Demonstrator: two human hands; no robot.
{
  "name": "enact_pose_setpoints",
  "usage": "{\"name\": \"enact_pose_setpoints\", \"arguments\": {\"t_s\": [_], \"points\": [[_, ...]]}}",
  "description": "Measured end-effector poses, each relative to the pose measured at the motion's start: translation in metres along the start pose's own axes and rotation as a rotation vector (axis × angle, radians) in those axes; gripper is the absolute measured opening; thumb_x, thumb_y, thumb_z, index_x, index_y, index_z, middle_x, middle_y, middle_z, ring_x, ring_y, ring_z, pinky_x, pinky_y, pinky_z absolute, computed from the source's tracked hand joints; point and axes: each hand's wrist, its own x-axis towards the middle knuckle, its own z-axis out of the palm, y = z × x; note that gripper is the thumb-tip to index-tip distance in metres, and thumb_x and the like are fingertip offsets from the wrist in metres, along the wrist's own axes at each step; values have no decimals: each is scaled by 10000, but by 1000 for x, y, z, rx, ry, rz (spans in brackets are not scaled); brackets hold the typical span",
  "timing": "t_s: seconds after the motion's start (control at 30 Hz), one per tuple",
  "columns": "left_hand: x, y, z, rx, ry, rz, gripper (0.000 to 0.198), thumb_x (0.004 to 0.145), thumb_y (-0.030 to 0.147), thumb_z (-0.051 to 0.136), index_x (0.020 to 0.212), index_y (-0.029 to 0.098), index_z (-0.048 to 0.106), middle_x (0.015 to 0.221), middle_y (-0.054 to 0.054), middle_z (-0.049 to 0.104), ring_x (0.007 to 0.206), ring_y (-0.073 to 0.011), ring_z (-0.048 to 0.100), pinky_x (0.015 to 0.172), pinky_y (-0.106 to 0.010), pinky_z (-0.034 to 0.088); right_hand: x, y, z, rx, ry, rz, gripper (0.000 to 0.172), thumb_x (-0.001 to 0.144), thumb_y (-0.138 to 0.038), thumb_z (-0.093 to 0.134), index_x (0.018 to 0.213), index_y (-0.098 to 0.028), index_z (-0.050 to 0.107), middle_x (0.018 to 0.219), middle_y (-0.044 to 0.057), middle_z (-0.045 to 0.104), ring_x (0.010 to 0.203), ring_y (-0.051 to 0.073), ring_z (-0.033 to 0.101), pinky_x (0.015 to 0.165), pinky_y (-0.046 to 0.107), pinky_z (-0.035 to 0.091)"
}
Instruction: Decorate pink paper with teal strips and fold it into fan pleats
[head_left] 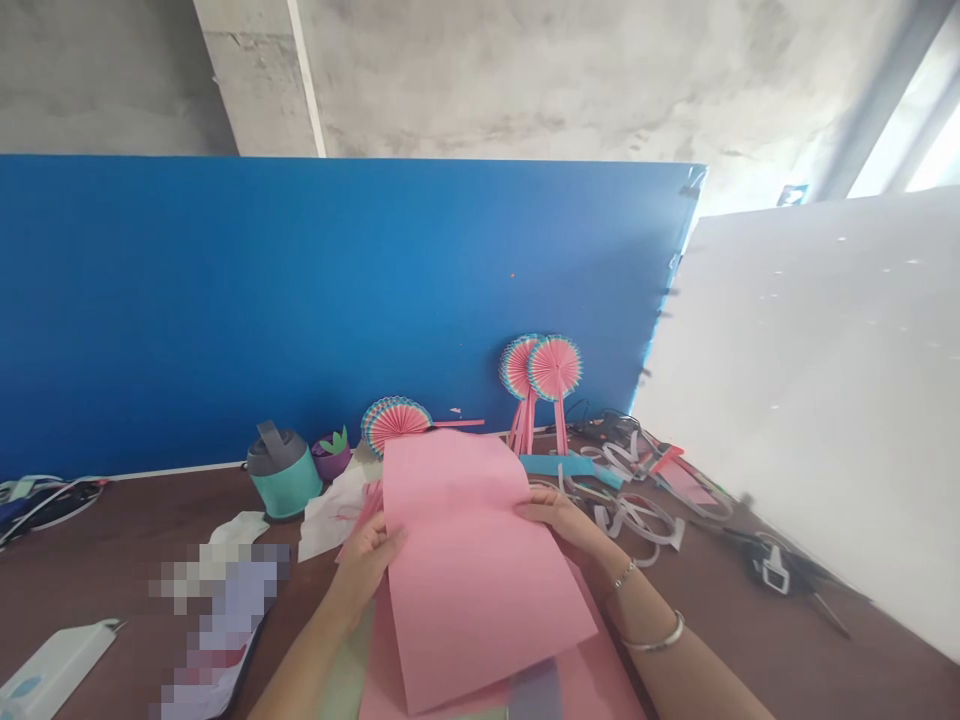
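A large pink sheet of paper (480, 570) is held up in front of me, slightly curved along its upper part. My left hand (367, 560) pinches its left edge, thumb on the near face. On the opposite edge my right hand (559, 515) grips it the same way, a little higher. Below lie more pink paper (600, 680), a grey strip (535, 690) and a pale green sheet (346, 665), partly covered by the raised sheet and my arms.
Pleated pink paper fans (555, 368) lean on the blue partition (300, 290); another fan (394, 425) lies left. A teal container (281, 475) and purple pot (331, 458) stand behind. White paper strips (645, 515) and a tool (772, 570) lie right, a white box (56, 670) left.
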Motion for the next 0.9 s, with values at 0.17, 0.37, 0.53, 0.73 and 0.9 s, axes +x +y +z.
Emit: {"name": "enact_pose_setpoints", "arguments": {"t_s": [0.17,0.37,0.53,0.73,0.9], "points": [[1,-3,0,-71,24,41,371,691,438,711,969,195,671,843,-34,714,741,-206,654,662,-285,488,2,7,-4,80,-26,-46,229,599,-265,783,784,-148,714,719,37,688,649,161,609,647,284,447],[4,-10,-7,-125,136,70,159,622,328,673,629,169,661,700,10,618,602,-137,562,544,-225,421,5,7,-7,-5,40,-71,77,626,-246,685,609,-180,650,693,-10,616,602,122,522,575,245,378],[5,-13,-5,-32,155,77,281,655,433,676,747,168,670,742,-11,632,678,-183,591,615,-275,463,8,10,-5,-13,86,-140,196,711,-354,591,683,-182,681,781,27,651,746,182,564,694,289,423],[11,-19,2,-34,318,211,574,583,408,773,1068,184,564,1029,-73,651,866,-222,633,727,-310,496,0,4,8,5,-21,-29,430,726,-486,665,1016,-167,666,994,89,687,880,241,625,763,326,452],[6,-10,1,-22,328,168,617,597,442,765,1111,165,566,1130,-114,639,1012,-276,610,806,-340,488,0,4,10,-17,5,9,420,589,-364,802,924,-141,683,851,82,713,727,209,650,687,305,469]]}}
